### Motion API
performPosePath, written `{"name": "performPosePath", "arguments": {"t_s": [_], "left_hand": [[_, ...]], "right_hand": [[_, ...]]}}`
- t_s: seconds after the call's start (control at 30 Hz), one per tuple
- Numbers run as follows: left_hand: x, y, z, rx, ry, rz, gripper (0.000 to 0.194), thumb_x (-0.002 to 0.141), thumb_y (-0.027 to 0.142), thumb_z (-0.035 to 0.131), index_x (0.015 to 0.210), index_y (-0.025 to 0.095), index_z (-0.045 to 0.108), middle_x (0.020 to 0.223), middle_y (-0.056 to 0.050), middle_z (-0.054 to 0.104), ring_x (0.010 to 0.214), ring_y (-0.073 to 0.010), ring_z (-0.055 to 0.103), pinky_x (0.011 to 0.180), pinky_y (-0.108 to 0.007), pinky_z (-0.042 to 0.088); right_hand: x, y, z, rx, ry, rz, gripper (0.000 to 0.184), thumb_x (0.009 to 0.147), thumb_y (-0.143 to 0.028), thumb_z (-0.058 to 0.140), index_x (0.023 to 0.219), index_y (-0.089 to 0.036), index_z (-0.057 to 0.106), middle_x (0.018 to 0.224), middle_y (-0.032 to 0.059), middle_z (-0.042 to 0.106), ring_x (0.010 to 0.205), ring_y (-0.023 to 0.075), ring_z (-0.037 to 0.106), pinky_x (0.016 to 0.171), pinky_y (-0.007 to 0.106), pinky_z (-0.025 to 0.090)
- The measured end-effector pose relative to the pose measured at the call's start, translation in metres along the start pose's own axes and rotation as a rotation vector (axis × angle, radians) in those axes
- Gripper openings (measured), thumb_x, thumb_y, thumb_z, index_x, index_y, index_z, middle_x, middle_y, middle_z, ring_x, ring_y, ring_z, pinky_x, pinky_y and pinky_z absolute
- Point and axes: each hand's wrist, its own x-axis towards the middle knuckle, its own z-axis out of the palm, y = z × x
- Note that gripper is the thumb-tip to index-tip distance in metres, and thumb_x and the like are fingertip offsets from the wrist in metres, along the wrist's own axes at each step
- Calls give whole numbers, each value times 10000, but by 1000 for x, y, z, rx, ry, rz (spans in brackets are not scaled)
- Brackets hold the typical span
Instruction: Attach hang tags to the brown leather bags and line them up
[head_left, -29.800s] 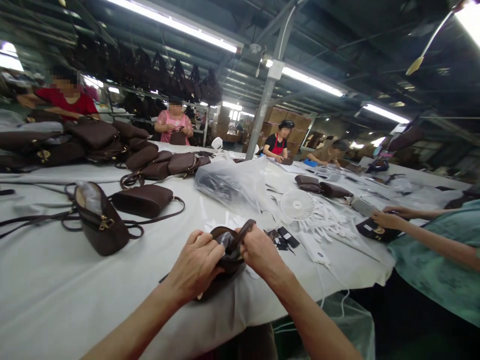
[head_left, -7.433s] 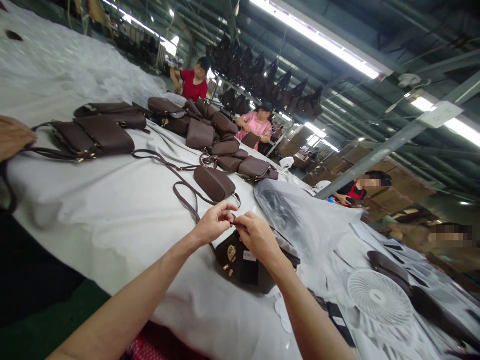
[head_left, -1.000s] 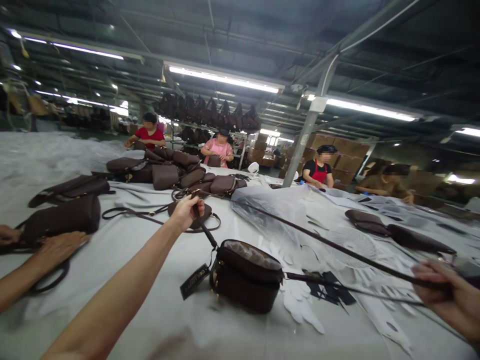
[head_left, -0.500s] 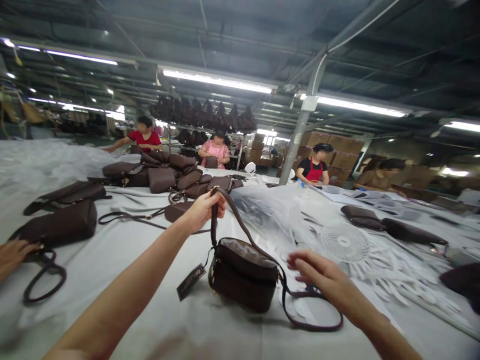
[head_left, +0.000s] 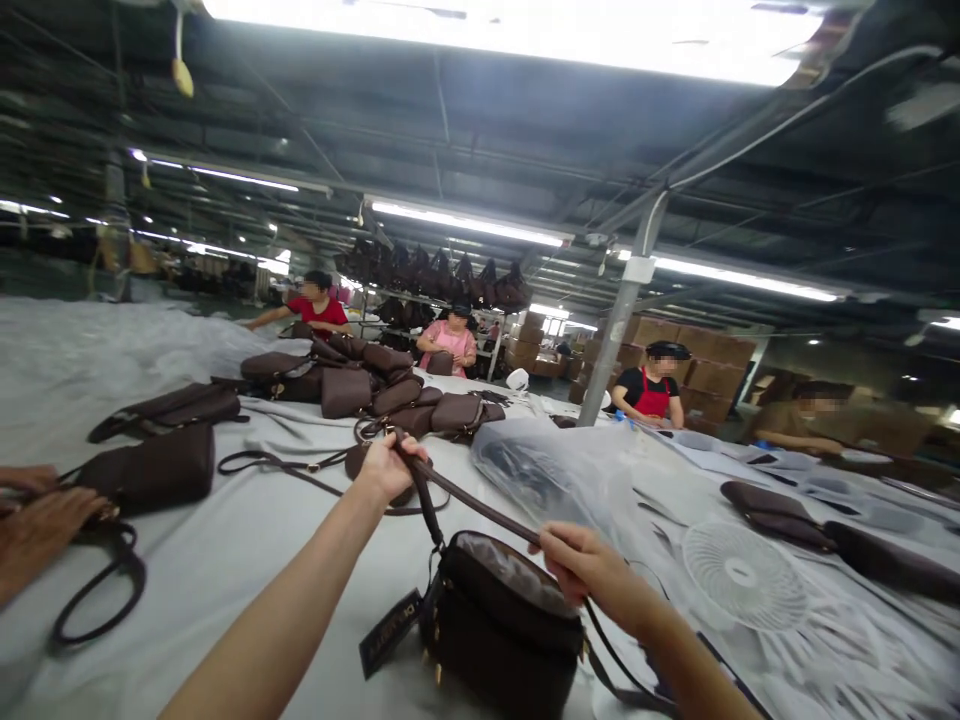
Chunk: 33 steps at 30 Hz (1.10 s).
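A dark brown handbag (head_left: 502, 635) sits upright on the white-covered table, its top unzipped and clear plastic showing inside. My left hand (head_left: 390, 468) is closed on the bag's strap, holding it raised up and to the left. Further along the same strap (head_left: 480, 500), my right hand (head_left: 581, 560) is closed around it, just above the bag's right end. A black hang tag (head_left: 390, 632) with lettering dangles from the bag's left side. The strap's lower end trails down to the right, partly hidden by my right forearm.
Brown bags (head_left: 349, 392) are heaped at the back. Another person's hands (head_left: 52, 525) touch a brown bag (head_left: 157, 470) at the left. A clear plastic sheet (head_left: 555, 480), a white fan (head_left: 742, 572) and white strips lie to the right. Several co-workers stand beyond, near a metal post (head_left: 611, 340).
My right hand has moved left from open air and closed on the strap, which is now stretched between both hands. The view has tilted up, and the other person's hands reach further in.
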Motion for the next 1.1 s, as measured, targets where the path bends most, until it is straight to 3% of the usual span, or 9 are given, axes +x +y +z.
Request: {"name": "performPosePath", "arguments": {"t_s": [0.1,0.2,0.33,0.47,0.57,0.67,0.8,0.93,1.1], "left_hand": [[2,5,-3,70,-22,46,298,958,208,327,692,163,454,496,58,354,374,-73,364,401,-183,376],[-6,-13,14,200,-125,-32,124,871,167,534,751,141,519,543,43,424,407,-84,396,412,-206,390],[-19,-59,42,620,-337,-121,191,803,223,698,790,150,522,659,-20,589,500,-113,536,466,-213,440],[-27,-84,47,859,-442,-212,324,815,430,681,844,165,496,636,2,570,487,-110,547,499,-231,462],[-30,-76,38,943,-488,-219,360,805,468,671,789,195,438,531,99,400,363,-32,290,394,-160,284],[-29,-55,24,1146,-559,-95,336,669,273,793,732,182,476,571,80,449,424,-40,341,388,-152,228],[-20,-39,10,897,-279,130,329,694,198,776,657,180,450,488,89,418,373,-39,316,362,-158,213],[-20,-57,16,577,-201,57,234,841,285,676,780,179,477,603,-12,606,468,-123,562,482,-227,456],[-27,-93,27,438,-230,-24,159,863,205,654,765,136,550,648,-56,663,636,-188,676,634,-280,534]], "right_hand": [[-27,2,-39,-254,-15,118,386,818,-544,581,855,-160,599,601,-62,421,505,71,340,472,210,259],[-29,-22,-49,-602,63,45,302,871,-452,507,799,-176,606,683,-16,530,606,117,444,551,240,322],[5,-69,-18,-1012,203,-150,307,951,-344,408,788,-191,618,767,27,649,730,160,566,659,261,364],[41,-95,14,-1310,311,-133,295,971,-334,413,915,-192,666,922,90,718,846,201,640,662,262,367],[47,-93,9,-1330,284,-141,302,961,-381,450,906,-199,684,930,91,727,873,215,653,675,264,382],[33,-80,-21,-1236,210,-197,284,962,-347,450,871,-204,678,867,53,721,808,186,647,689,258,403],[9,-61,-48,-1232,392,-200,317,972,-292,370,984,-184,669,899,79,717,839,218,656,715,301,463],[9,-54,-2,-1389,463,-191,572,882,-54,343,1420,-226,430,1115,113,684,833,205,690,673,290,517],[29,-59,63,-1510,275,-173,488,927,-99,360,1403,-187,413,1116,146,666,817,231,711,615,287,517]]}}
